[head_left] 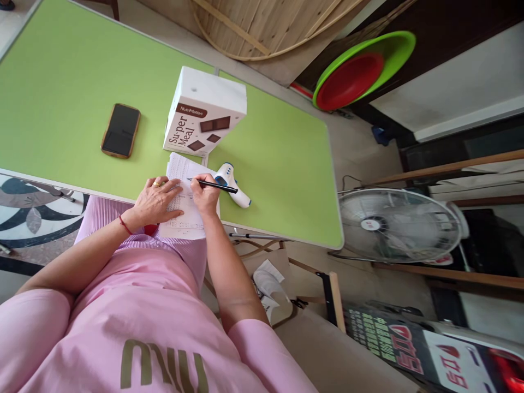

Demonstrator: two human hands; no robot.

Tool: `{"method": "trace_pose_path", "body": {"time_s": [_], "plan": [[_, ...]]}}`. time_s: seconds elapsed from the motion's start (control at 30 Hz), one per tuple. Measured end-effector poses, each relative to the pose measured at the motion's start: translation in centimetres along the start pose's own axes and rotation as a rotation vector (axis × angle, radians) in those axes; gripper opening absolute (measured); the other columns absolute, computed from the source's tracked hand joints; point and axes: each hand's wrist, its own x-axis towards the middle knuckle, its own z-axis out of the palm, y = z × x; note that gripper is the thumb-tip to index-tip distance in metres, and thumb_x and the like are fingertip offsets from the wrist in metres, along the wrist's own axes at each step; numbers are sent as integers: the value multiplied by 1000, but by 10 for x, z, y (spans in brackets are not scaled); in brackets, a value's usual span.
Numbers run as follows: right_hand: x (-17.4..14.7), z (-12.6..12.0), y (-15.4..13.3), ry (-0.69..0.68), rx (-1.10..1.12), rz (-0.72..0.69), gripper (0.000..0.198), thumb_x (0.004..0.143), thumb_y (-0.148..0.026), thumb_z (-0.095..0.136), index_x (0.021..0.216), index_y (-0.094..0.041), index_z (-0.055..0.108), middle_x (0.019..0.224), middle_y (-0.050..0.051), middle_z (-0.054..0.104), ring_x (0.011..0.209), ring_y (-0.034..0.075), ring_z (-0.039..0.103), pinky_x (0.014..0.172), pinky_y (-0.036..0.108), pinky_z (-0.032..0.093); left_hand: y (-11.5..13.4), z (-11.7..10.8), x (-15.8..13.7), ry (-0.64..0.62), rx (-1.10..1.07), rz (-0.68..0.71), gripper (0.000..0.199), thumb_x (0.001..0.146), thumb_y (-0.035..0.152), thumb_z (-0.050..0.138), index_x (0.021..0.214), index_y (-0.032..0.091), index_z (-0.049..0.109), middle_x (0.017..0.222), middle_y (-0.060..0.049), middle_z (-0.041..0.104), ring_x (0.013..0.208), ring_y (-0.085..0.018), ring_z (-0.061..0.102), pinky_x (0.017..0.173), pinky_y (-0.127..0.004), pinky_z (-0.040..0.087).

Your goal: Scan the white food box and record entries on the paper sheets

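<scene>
Sheets of paper (186, 215) covered in small writing lie at the front edge of the green table (282, 158), partly hanging over it. My left hand (159, 202) rests flat on the paper with its fingers spread. Gripped in my right hand (204, 195) is a black pen (221, 186), its tip at the sheet. Just right of that hand lies a white and blue handheld infrared thermometer (239, 191). Behind the paper stands a white box (213, 95) marked "Super Meal". A phone (120, 131) in a brown case lies to the left, its screen dark.
A standing fan (399, 225) is at the right beyond the table's end. Green and red basins (350, 82) lean at the back right, near a round wooden panel (245, 27). Below the table's right half is a folding chair (303, 275) with crumpled papers.
</scene>
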Motion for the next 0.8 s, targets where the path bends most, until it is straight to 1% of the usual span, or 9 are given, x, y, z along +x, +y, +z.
{"method": "trace_pose_path", "body": {"time_s": [0.07,0.13,0.47,0.57,0.73,0.8], "plan": [[0,1,1,42,-7,4,20,87,-41,56,75,-24,53,64,-4,60,59,12,54,62,26,49,0,-1,0,-5,4,-6,61,92,54,66,142,19,61,156,-12,54,136,-40,48,111,-56,39],[0,2,2,56,-26,1,21,87,-41,55,75,-24,53,64,-4,59,60,12,53,63,26,48,0,-1,0,-12,3,-9,61,92,53,66,142,19,61,156,-11,53,137,-40,47,111,-56,39],[1,2,4,36,-50,16,16,84,-36,59,75,-24,55,66,-3,62,63,14,57,66,28,50,2,-3,0,-22,17,-11,61,92,53,67,141,18,61,156,-12,53,137,-40,48,112,-56,39],[1,2,4,31,-42,28,18,85,-38,58,75,-24,55,65,-3,62,62,14,56,66,28,50,2,-4,0,-25,15,-11,61,92,53,67,142,19,61,156,-12,53,137,-40,48,112,-55,39],[0,2,4,58,-42,-7,21,87,-42,55,74,-24,53,63,-4,60,59,13,54,63,27,49,1,-3,0,-8,-16,-15,59,90,51,70,141,21,62,155,-12,54,138,-40,48,112,-56,39],[0,1,3,49,-26,-7,22,87,-43,55,75,-24,54,63,-4,61,58,12,54,61,26,48,1,-3,0,-5,-24,-12,59,90,51,70,140,22,62,154,-12,55,137,-40,48,112,-57,39]]}}
